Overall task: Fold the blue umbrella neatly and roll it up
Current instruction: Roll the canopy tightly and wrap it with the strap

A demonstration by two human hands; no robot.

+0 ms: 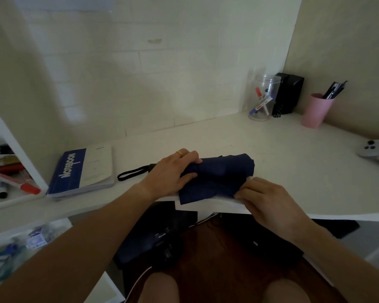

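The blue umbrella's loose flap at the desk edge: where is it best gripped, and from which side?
Probably pinch the flap's free corner from the near side: it lies flat, overhanging the desk edge. The left hand already pins the umbrella near its handle end.

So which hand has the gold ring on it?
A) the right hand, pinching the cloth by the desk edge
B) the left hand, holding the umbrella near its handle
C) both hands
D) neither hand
B: the gold ring sits on a finger of the left hand, which grips the blue umbrella at its handle end; the right hand shows no ring.
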